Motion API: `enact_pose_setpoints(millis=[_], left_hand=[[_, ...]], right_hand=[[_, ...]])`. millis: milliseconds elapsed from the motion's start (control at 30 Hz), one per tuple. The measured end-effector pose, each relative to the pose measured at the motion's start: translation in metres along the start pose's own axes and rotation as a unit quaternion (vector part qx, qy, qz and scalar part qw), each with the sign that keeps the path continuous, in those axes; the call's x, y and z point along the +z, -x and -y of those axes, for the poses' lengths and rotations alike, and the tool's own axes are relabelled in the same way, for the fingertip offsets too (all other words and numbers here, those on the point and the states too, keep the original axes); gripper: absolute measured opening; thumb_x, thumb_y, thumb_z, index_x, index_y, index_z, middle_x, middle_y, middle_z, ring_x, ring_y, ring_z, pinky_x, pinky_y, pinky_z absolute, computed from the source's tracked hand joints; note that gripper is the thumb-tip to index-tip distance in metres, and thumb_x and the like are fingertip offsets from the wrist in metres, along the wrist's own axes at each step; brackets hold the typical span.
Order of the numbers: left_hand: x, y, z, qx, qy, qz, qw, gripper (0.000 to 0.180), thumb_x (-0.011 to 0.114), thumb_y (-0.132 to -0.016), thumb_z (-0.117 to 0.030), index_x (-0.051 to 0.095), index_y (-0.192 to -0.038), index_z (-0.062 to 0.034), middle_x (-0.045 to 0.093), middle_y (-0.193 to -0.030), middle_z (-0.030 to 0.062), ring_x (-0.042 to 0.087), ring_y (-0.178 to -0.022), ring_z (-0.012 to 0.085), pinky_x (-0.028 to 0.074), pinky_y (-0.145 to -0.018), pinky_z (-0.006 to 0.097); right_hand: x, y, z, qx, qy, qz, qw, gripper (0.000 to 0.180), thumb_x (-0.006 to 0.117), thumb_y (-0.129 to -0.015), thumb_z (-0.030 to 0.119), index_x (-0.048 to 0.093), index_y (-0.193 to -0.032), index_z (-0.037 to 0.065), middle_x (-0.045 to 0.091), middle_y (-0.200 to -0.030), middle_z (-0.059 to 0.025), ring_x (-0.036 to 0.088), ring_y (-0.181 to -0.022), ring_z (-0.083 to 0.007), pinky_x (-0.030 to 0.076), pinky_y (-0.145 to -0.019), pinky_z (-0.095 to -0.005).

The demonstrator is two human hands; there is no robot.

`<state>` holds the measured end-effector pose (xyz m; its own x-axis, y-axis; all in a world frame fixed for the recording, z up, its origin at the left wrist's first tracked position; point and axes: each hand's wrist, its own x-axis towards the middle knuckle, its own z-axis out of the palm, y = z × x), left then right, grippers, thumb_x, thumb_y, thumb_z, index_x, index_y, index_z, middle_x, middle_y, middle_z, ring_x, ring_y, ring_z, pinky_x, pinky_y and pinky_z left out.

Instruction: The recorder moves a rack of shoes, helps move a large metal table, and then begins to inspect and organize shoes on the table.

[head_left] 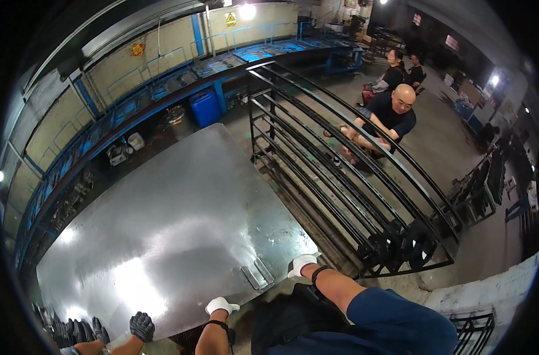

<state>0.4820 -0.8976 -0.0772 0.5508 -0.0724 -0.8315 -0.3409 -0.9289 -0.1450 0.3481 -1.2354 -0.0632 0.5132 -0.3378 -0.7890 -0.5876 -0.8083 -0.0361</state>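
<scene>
Steel sheet [180, 219] lying flat before me. My left grip [221, 305] and right grip [301, 264], white-gloved, touching sheet's near edge; closure unclear. Other person's dark glove [141, 325] gripping edge too.

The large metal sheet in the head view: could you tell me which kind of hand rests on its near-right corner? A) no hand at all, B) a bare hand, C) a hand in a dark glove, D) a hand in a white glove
D: the right hand, in a white glove, rests on the near-right corner of the metal sheet; a co-worker's dark-gloved hand is at the near-left edge.
</scene>
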Motion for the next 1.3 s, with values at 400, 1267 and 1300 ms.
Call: enact_pose_setpoints(millis=[400, 1267, 1300], left_hand=[[0.001, 0.000, -0.002, -0.005, -0.004, -0.008, 1.000, 0.079, 0.075, -0.070, -0.072, 0.074, -0.121, -0.0115, 0.070, -0.126, 0.0132, 0.066, -0.119, 0.0306, 0.053, -0.097, 0.042], [0.010, 0.007, 0.003, 0.008, 0.052, -0.057, 0.997, 0.061, 0.080, -0.069, -0.056, 0.077, -0.111, -0.0119, 0.076, -0.109, 0.0129, 0.073, -0.101, 0.0328, 0.052, -0.083, 0.062], [0.012, 0.006, 0.003, 0.009, 0.052, -0.061, 0.997, 0.059, 0.080, -0.070, -0.054, 0.077, -0.111, -0.0111, 0.076, -0.108, 0.0131, 0.073, -0.100, 0.0333, 0.052, -0.081, 0.063]], right_hand=[[0.007, -0.002, -0.004, 0.007, -0.022, 0.011, 1.000, 0.068, 0.073, -0.079, 0.059, 0.068, -0.131, 0.015, 0.064, -0.137, -0.0098, 0.057, -0.131, -0.0349, 0.020, -0.108, -0.0819], [0.016, -0.014, -0.004, -0.020, 0.020, -0.061, 0.998, 0.073, 0.077, -0.070, 0.065, 0.075, -0.115, 0.008, 0.070, -0.120, -0.0214, 0.066, -0.115, -0.0364, 0.052, -0.097, -0.0449], [0.018, -0.017, -0.003, -0.017, 0.030, -0.063, 0.997, 0.070, 0.077, -0.070, 0.064, 0.075, -0.115, 0.010, 0.070, -0.121, -0.0216, 0.067, -0.114, -0.0364, 0.052, -0.097, -0.0447]])
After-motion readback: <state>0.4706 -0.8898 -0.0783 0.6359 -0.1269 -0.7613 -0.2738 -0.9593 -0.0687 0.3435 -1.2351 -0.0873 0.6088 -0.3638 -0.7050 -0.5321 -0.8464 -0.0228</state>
